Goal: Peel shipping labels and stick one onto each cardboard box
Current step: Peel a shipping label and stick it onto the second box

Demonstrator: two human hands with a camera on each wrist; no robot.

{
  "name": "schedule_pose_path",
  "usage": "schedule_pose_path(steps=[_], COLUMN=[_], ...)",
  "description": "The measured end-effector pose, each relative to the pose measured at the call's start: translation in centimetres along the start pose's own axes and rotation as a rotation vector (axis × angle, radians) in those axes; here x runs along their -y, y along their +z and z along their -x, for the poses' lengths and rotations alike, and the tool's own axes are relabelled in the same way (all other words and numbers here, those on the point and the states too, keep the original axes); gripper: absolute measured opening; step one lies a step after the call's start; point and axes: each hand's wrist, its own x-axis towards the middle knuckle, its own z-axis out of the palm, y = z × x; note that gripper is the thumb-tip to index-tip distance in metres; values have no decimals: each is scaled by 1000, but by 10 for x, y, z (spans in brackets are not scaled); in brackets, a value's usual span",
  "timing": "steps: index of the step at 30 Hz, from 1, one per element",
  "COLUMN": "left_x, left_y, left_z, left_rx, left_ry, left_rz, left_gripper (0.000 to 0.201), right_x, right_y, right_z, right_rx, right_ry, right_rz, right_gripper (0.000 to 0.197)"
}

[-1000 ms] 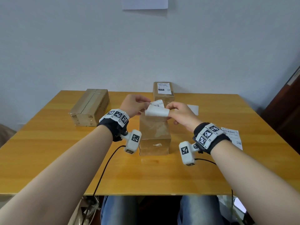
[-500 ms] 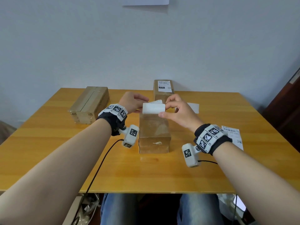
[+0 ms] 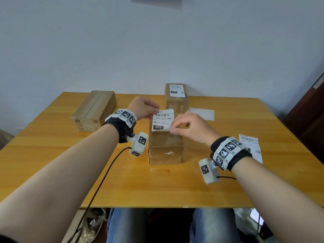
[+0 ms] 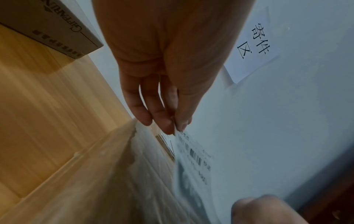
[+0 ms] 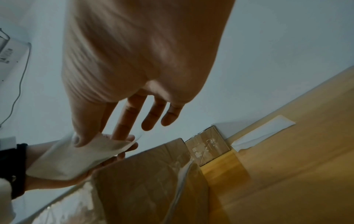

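A white shipping label (image 3: 162,120) marked 070-070-A80 hangs printed side up over the far end of the middle cardboard box (image 3: 165,146). My left hand (image 3: 143,108) pinches its upper left corner, also seen in the left wrist view (image 4: 177,127). My right hand (image 3: 188,126) pinches its lower right corner between thumb and forefinger (image 5: 107,139). Whether the label touches the box top I cannot tell. A labelled box (image 3: 176,98) stands behind, and an unlabelled box (image 3: 94,110) lies at the left.
A blank white backing sheet (image 3: 202,114) lies right of the far box. Another printed label (image 3: 250,146) lies near the table's right edge (image 3: 298,146). A cable (image 3: 103,178) runs from my left wrist camera off the front edge. A wall stands close behind the table.
The label was curled with its blank side toward me; now it is turned printed side up and held flat over the middle box. My right hand shifted to its lower right corner.
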Motion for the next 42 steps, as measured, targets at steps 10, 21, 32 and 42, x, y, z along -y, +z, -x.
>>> schedule_pose_path(steps=[10,21,32,42], left_x=[1,2,6,1], left_y=[0,9,11,12], left_z=[-6,-14,-19,-23], left_rx=[-53,-18,-7,3], left_ry=[8,-37,-50,-103], left_rz=[-139,-217,-273,-317], left_gripper=[6,9,8,8], right_x=[-3,-14,-8,-9], right_y=[2,0,0,1], right_z=[2,9,14,14], right_rx=[22,1,9,20], right_ry=[-5,125,155,182], right_rz=[43,-17,-19,-30], right_gripper=[15,16,15,17])
